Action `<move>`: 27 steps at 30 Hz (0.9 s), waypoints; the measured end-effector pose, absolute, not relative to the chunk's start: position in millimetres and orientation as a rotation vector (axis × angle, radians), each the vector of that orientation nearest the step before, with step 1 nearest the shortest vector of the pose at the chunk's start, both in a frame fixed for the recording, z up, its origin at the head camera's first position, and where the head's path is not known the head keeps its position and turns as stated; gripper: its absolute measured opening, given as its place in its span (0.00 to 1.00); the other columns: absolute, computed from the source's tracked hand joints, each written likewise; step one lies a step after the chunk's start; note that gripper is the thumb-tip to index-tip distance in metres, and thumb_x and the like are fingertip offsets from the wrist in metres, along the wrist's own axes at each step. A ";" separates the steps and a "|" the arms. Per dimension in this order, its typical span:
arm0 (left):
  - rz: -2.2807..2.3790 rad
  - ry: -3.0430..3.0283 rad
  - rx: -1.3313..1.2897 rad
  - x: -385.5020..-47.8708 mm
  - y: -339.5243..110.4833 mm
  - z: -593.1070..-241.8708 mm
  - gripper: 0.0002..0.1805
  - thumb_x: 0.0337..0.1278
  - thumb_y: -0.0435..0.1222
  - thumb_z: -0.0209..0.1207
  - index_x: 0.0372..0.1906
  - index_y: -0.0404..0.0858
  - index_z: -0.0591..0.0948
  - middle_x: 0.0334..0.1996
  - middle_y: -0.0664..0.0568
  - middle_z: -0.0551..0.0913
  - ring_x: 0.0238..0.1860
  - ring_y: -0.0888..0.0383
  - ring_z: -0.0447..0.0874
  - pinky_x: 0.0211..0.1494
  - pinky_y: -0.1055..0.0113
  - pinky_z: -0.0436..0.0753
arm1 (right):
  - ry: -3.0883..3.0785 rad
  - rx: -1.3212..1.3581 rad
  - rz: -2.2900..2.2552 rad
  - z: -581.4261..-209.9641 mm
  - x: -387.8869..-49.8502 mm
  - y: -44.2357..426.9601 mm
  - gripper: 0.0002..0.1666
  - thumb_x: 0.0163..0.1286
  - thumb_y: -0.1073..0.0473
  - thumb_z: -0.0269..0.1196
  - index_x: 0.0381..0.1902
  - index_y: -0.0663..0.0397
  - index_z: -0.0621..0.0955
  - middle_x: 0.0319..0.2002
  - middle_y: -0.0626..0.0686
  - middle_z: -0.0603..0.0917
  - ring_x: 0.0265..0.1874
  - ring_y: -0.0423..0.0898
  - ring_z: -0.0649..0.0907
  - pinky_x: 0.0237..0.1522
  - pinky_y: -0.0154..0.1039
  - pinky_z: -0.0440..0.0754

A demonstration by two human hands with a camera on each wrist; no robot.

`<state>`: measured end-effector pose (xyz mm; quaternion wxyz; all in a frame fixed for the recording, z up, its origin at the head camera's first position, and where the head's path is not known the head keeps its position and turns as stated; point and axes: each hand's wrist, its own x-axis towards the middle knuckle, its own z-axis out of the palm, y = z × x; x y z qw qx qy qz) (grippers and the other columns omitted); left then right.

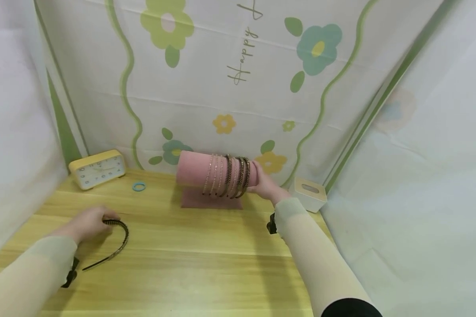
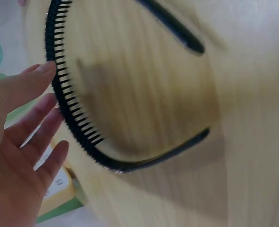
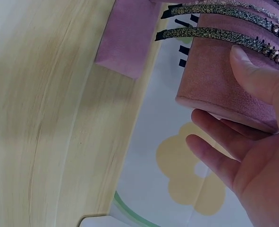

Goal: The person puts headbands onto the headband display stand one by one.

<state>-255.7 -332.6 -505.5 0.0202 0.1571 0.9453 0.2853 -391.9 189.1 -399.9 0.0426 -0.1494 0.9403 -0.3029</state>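
Observation:
Near the left front of the table, my left hand point(image 1: 88, 222) pinches a black headband point(image 1: 125, 237) with comb-like teeth along its inner curve. In the left wrist view, the thumb and fingertips hold the toothed headband point(image 2: 73, 111) at its outer curve, its two tips pointing away from the palm. A pink padded roll stand point(image 1: 193, 169) carries several headbands point(image 1: 228, 176), some pinkish, some dark and beaded. My right hand point(image 1: 266, 184) grips the stand's right end. The right wrist view has the thumb on the roll point(image 3: 215, 71) and fingers at its end face.
A yellow alarm clock point(image 1: 99, 169) stands at the back left, with a blue ring point(image 1: 139, 186) beside it. A white tissue box point(image 1: 308, 196) sits at the back right. White flower-printed cloth point(image 1: 222, 79) encloses the wooden table point(image 1: 182, 264) at the back and sides.

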 end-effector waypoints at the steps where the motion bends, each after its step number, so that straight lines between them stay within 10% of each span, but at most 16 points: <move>1: 0.901 2.924 0.479 -256.4 -333.2 -508.3 0.17 0.46 0.26 0.69 0.45 0.30 0.85 0.43 0.35 0.83 0.47 0.31 0.78 0.50 0.35 0.75 | 2.874 -0.457 -0.936 -400.6 -392.7 188.5 0.69 0.56 0.62 0.76 0.80 0.35 0.42 0.74 0.63 0.58 0.67 0.61 0.67 0.69 0.55 0.62; 12: 0.782 2.960 0.495 -265.1 -329.5 -524.6 0.08 0.49 0.30 0.68 0.29 0.43 0.80 0.28 0.57 0.79 0.31 0.56 0.76 0.34 0.55 0.77 | 2.884 -0.469 -0.927 -399.8 -393.1 184.0 0.69 0.55 0.61 0.77 0.80 0.36 0.42 0.74 0.63 0.59 0.66 0.61 0.69 0.68 0.54 0.64; 27: 1.193 2.445 0.277 -286.0 -311.8 -444.8 0.09 0.67 0.33 0.58 0.39 0.28 0.81 0.26 0.49 0.81 0.28 0.57 0.77 0.31 0.62 0.81 | 2.885 -0.445 -0.919 -395.2 -387.1 187.0 0.69 0.56 0.62 0.76 0.79 0.35 0.42 0.74 0.63 0.58 0.65 0.61 0.69 0.67 0.55 0.65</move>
